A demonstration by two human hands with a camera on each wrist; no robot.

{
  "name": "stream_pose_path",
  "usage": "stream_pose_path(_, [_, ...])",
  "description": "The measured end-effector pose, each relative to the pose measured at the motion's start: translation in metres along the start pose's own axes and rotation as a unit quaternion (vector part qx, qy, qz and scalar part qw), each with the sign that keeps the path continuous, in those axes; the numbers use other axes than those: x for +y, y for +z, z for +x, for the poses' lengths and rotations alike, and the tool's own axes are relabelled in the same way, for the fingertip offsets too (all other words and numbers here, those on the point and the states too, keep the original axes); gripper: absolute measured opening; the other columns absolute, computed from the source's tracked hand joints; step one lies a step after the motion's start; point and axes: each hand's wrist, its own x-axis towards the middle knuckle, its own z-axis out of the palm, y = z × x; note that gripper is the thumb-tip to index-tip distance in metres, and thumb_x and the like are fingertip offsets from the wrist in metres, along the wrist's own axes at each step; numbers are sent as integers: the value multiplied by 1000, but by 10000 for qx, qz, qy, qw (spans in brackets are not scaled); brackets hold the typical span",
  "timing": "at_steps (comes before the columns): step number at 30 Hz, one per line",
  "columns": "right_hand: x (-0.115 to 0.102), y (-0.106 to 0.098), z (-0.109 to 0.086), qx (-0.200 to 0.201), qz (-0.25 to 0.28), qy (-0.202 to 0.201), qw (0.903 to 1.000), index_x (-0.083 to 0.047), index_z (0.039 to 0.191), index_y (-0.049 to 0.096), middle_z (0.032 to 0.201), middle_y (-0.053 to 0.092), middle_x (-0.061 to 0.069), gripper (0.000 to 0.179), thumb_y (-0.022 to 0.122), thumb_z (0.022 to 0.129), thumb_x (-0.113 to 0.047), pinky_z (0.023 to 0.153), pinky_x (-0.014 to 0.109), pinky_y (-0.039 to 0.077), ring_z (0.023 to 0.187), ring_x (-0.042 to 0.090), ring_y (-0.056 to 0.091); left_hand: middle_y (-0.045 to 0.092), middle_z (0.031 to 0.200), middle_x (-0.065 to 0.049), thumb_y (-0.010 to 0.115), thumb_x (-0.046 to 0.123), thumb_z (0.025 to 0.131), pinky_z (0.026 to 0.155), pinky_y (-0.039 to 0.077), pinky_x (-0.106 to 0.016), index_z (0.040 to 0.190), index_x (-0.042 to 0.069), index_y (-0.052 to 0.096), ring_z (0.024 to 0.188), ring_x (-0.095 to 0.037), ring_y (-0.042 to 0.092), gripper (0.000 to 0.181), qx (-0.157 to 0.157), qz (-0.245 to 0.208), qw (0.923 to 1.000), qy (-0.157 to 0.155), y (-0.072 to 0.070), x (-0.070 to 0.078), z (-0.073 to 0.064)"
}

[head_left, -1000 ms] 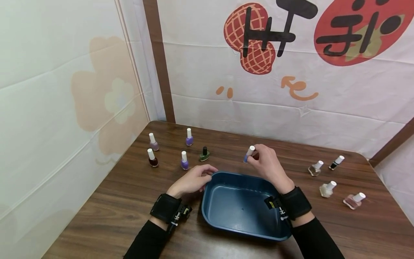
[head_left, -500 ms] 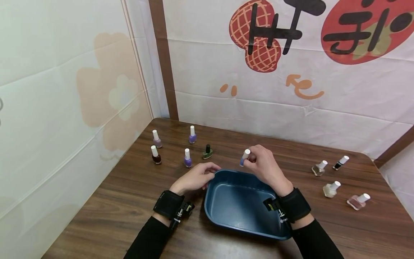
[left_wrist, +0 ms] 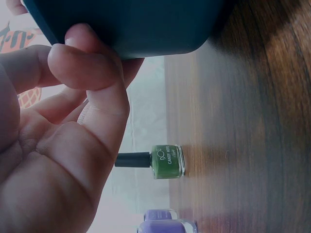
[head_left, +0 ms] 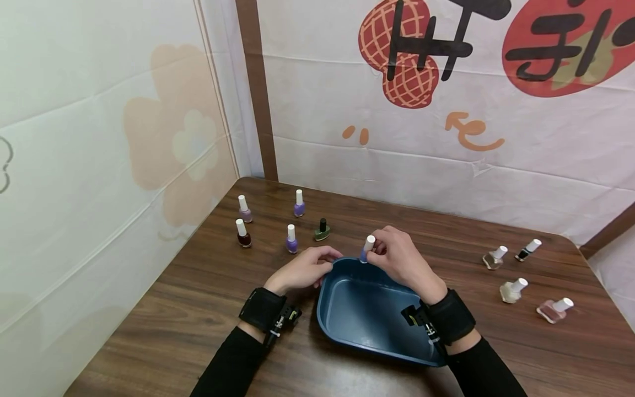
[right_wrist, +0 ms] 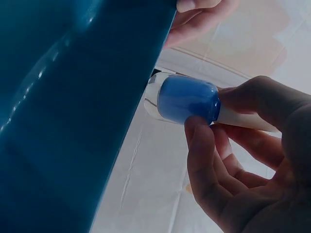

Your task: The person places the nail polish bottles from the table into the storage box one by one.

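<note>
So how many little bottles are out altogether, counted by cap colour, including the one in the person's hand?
White-capped bottles: 9, including the blue bottle in the right hand
Black-capped bottle: 1, the green one
Total: 10

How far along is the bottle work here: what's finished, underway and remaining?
Done: little, apparently. The blue tray is in place, the left hand at its far-left corner, but no bottle shows inside.

In hand: the right hand pinches a blue polish bottle at the far rim.

Remaining: probably releasing that one; perhaps also the nine other bottles outside the tray.
</note>
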Motion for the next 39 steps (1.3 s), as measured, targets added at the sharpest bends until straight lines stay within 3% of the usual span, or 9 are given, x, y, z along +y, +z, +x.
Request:
stream_pose_path(16, [-9, 2, 1, -474, 180, 89, 9987, -11, 87, 67, 81, 58, 0, 5, 66, 87, -16, 64, 23, 44, 72, 8, 53, 65, 109, -19, 44, 7, 97, 52, 46, -27, 128, 4, 55, 54, -13, 52, 34, -22, -47, 10000, -54, -1, 0, 1])
stream_pose_path(26, [-11, 7, 1, -744, 282, -1, 9968, -13, 86, 65, 76, 59, -1, 5, 69, 84, -13, 60, 22, 43, 66, 6, 51, 65, 105, -13, 44, 8, 97, 53, 47, -29, 128, 5, 56, 55, -13, 52, 33, -45, -42, 10000, -67, -2, 0, 1])
stream_pose_path(39, [-10, 19, 3, -982, 468, -95, 9940, -13, 85, 65, 75, 61, -3, 5, 69, 84, -13, 59, 22, 44, 64, 5, 53, 65, 108, -18, 44, 9, 98, 53, 47, -30, 128, 5, 56, 54, -14, 51, 32, -85, -96, 9999, -94, -2, 0, 2])
